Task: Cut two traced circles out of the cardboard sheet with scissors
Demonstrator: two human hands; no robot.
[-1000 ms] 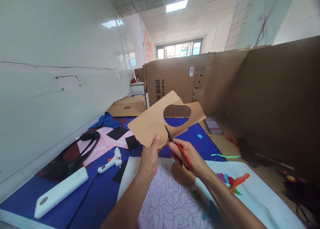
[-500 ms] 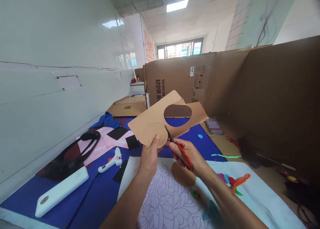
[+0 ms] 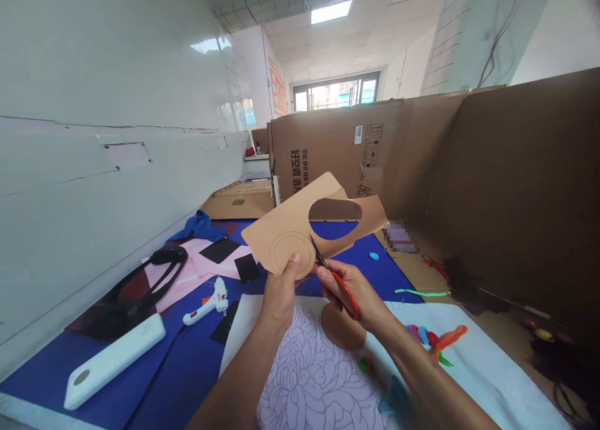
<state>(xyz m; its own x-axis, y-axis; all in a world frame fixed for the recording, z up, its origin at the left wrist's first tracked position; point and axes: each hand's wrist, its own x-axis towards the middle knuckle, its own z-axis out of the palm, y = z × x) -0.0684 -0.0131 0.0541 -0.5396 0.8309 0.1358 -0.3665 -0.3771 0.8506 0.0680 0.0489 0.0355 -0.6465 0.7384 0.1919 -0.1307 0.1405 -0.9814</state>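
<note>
Both forearms are cut off by the bottom edge and cover parts of a white sheet (image 3: 319,380) printed with a flower outline. Beside the right forearm a teal scrap (image 3: 394,395) is too blurred to make out, and a brown oval (image 3: 344,330) lies partly behind the right hand (image 3: 347,286). That hand's grip is closed around the red-handled scissors (image 3: 345,294); how its fingers sit in the loops is hidden. The left hand (image 3: 281,289) pinches the cardboard piece (image 3: 290,220) above the sheet, thumb over two drawn rings, its other fingers mostly out of sight behind. One dark blade shows against the card beside the rings; whether the other blade is behind it, I cannot tell. On the blue table (image 3: 182,367), left, lie a white device (image 3: 115,361), a glue gun (image 3: 213,304) whose cord leaves the frame, and a dark, indistinct strapped object (image 3: 171,255) over pink paper (image 3: 197,255). Farther right, a pixelated patch (image 3: 400,237) is unreadable. Behind, the cardboard piece covers part of the lettering on a big carton (image 3: 328,136).
</note>
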